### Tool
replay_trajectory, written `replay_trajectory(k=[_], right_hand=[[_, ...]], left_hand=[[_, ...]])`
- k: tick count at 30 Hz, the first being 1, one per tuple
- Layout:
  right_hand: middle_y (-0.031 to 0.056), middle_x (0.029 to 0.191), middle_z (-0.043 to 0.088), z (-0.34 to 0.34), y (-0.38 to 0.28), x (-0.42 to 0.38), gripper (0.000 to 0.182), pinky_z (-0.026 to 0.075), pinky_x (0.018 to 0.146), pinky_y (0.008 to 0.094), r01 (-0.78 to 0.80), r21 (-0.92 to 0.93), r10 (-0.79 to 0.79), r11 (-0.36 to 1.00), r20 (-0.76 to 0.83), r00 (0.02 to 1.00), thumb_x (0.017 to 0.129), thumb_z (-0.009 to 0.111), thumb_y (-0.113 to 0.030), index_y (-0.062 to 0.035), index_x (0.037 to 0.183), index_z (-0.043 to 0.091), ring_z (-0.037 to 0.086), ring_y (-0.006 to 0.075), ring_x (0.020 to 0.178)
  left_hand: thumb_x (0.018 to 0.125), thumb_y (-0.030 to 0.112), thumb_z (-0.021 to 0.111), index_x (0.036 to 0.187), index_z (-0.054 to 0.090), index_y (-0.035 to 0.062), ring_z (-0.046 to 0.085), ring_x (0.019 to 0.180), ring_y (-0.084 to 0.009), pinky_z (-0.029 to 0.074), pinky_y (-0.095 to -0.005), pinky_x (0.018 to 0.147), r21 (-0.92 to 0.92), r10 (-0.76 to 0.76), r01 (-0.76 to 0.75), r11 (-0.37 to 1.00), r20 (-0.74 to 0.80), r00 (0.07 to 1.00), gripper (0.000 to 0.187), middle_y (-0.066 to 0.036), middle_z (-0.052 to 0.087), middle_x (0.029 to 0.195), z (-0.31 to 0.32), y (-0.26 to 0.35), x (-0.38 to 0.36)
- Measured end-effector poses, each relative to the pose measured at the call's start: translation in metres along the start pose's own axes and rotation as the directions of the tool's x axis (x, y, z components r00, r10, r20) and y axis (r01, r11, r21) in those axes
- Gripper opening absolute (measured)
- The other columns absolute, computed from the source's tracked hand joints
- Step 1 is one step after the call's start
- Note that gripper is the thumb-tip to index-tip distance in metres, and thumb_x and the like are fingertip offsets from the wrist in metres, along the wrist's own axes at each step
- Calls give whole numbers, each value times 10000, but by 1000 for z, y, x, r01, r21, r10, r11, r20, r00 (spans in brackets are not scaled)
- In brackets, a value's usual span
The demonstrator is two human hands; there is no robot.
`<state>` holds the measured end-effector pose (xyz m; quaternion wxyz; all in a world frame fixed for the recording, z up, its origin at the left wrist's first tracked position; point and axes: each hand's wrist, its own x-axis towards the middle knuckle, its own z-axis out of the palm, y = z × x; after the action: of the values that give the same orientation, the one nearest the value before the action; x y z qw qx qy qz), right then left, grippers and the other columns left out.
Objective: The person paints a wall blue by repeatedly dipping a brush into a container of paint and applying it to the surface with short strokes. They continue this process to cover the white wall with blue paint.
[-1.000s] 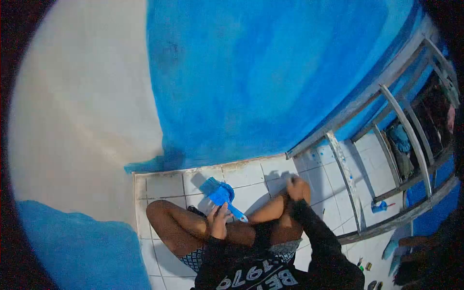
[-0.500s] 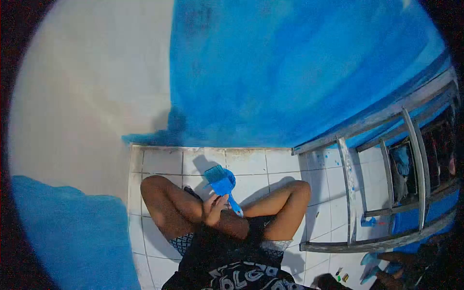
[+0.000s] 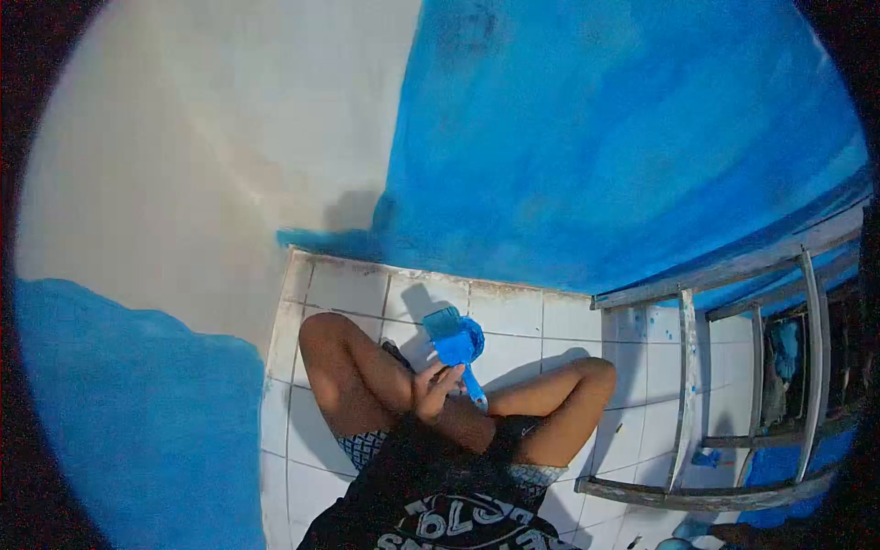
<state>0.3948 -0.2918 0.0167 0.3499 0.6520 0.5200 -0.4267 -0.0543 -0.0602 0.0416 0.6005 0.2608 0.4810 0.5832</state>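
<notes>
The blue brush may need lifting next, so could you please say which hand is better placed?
Probably the left: the left hand already has its fingers at the blue brush, while the right hand is not in view.

Floor (image 3: 348, 289): front-left corner sits where front wall (image 3: 568, 156) and left wall (image 3: 147, 403) meet. Seated person's left knee (image 3: 328, 337) near that corner, right knee (image 3: 600, 374) further right. Brush (image 3: 453, 343) in left hand (image 3: 434, 392), between knees. Tub (image 3: 476, 337) partly behind brush; support unclear. Ladder (image 3: 687, 385) right of right knee. Small item (image 3: 706, 456) seen between ladder rungs.
</notes>
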Motion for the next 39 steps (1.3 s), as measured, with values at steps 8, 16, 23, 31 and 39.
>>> replay_trajectory(k=[8, 16, 23, 31, 39], right_hand=[[88, 757, 641, 3, 7, -1, 235, 505, 632, 399, 1, -14, -1, 1000, -7, 1000, 910, 546, -294, -93, 946, 661, 627, 260, 679], [105, 756, 649, 18, 14, -15, 240, 499, 611, 415, 0, -30, 0, 1000, -9, 1000, 911, 537, -297, -95, 930, 667, 632, 284, 666], [119, 755, 657, 32, 24, -29, 246, 494, 592, 430, -12, -49, 12, 999, -7, 1000, 912, 529, -299, -97, 916, 672, 636, 306, 654], [136, 754, 665, 41, 40, -33, 256, 488, 571, 447, 91, -157, -90, 983, 9, 996, 914, 520, -301, -100, 901, 678, 641, 331, 641], [221, 1137, 602, -151, -254, -51, 628, 517, 828, 434, 753, -88, -572, 652, -709, 412, 807, 751, -146, -25, 1350, 459, 608, 376, 1038]], left_hand=[[911, 115, 669, 1097, 649, -46, 585, 726, -122, 463, -265, 656, -108, -81, 83, 991, 25, 996, 247, -49, 659, 896, -9, -25, 12], [915, 136, 667, 1097, 648, -46, 600, 769, -114, 473, -260, 673, -97, -97, 99, 990, 27, 995, 258, -50, 666, 915, -10, -24, 7], [937, 151, 643, 1123, 643, -19, 605, 832, -102, 483, -260, 694, -64, -87, 93, 994, 89, 992, 252, -27, 660, 994, -9, -23, 8], [924, 157, 661, 1135, 643, -20, 604, 843, -102, 491, -258, 683, -59, -156, 160, 985, 76, 985, 276, -25, 663, 1002, -10, -12, 9], [891, 172, 702, 1052, 677, -3, 610, 794, -98, 514, -262, 676, -22, -79, 81, 996, 79, 994, 239, -19, 660, 922, -9, -22, 5]])
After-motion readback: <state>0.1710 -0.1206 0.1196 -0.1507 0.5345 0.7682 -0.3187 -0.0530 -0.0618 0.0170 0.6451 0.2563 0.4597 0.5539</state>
